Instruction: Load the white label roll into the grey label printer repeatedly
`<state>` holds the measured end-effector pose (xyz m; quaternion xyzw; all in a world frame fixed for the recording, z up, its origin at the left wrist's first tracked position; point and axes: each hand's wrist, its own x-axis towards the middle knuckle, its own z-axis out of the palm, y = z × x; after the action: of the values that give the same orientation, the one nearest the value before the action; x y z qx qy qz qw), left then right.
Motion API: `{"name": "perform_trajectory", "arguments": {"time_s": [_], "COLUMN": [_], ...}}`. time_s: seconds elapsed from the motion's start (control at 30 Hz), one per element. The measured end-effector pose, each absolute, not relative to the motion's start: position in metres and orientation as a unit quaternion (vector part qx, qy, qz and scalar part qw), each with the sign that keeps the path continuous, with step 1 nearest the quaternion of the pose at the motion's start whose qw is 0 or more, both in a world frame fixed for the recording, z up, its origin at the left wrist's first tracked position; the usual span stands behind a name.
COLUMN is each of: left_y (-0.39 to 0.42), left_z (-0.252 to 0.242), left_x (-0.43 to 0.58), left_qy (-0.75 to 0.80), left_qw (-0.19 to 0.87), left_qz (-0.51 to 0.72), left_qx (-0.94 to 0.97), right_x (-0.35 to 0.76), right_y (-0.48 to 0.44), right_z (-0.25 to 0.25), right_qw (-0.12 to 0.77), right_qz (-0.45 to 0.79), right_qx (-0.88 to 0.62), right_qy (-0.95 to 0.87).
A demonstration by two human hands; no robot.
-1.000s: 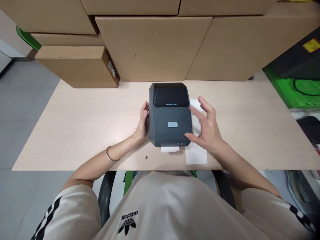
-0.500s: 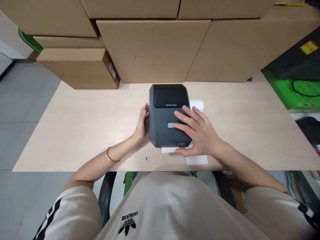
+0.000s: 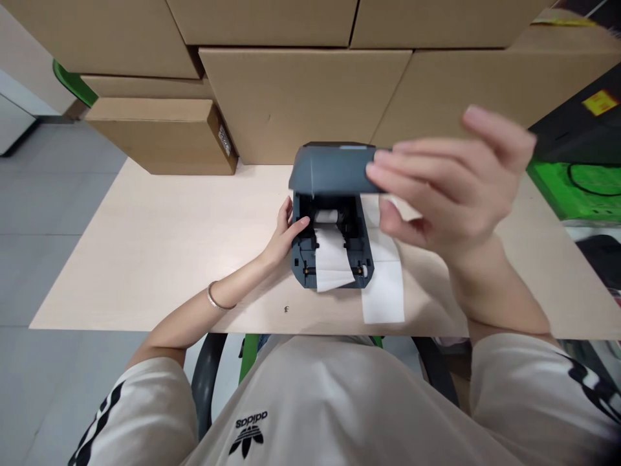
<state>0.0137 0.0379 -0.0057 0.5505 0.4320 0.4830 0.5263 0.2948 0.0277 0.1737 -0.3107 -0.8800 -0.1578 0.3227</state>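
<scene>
A dark grey label printer [image 3: 297, 259] stands on the desk with its lid [image 3: 334, 169] raised. My right hand [image 3: 446, 181] grips the lid's right edge between fingers and thumb. Against the printer's left side rests my left hand [image 3: 284, 236], its thumb over the rim and its fingers mostly hidden behind the body. Inside the printer a small white roll sits toward the back, and a strip of white label paper [image 3: 332, 255] runs from it over the front edge. Beside the printer on the right, another white paper strip [image 3: 383, 294] lies flat on the desk.
Large cardboard boxes [image 3: 305, 97] are stacked along the desk's back edge. A smaller carton [image 3: 165, 136] sits at the back left. At the far right are a green surface [image 3: 577, 191] and a black case [image 3: 567, 116]. A tiny dark scrap [image 3: 286, 309] lies near the front edge.
The printer lid has swung up and back, lifted by my right hand, exposing the paper inside. My left thumb has moved onto the printer's rim.
</scene>
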Motion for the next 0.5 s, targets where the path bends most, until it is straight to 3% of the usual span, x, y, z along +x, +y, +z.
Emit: {"name": "perform_trajectory", "arguments": {"time_s": [0.07,0.13,0.33,0.5], "left_y": [0.036,0.035,0.037,0.039], "left_z": [0.004,0.011,0.014,0.012], "left_x": [0.011,0.009,0.008,0.009], "left_qy": [0.439,0.445,0.447,0.454], "left_qw": [0.547,0.556,0.559,0.529], "left_qz": [0.462,0.438,0.417,0.424], "left_qx": [0.543,0.549,0.560,0.578], "right_x": [0.288,0.282,0.258,0.232], "right_y": [0.051,0.077,0.137,0.127], "right_z": [0.188,0.202,0.241,0.217], "right_qw": [0.393,0.409,0.296,0.227], "right_qz": [-0.242,-0.281,-0.164,-0.189], "right_qx": [-0.248,-0.244,-0.445,-0.498], "right_qy": [-0.851,-0.833,-0.829,-0.815]}}
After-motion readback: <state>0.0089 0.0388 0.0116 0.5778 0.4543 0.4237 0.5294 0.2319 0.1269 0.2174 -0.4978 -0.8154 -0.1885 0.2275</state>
